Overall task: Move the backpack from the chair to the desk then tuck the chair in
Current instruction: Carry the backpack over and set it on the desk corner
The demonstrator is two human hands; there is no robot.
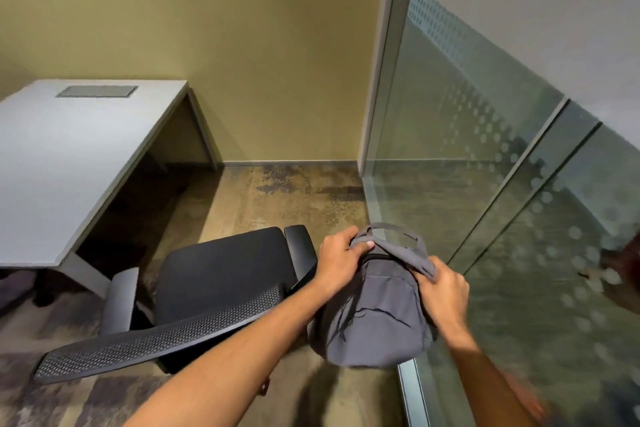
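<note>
Grey backpack [372, 308] held in the air right of the chair [221, 274], beside the glass wall [467, 149]. Gripped at its top by left hand [341, 262] and right hand [445, 291]. Bench [52, 163] well apart, far left.

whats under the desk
Under the desk only dark shadow, its grey legs and some carpet show; the space further in is hidden by the desktop.
</note>
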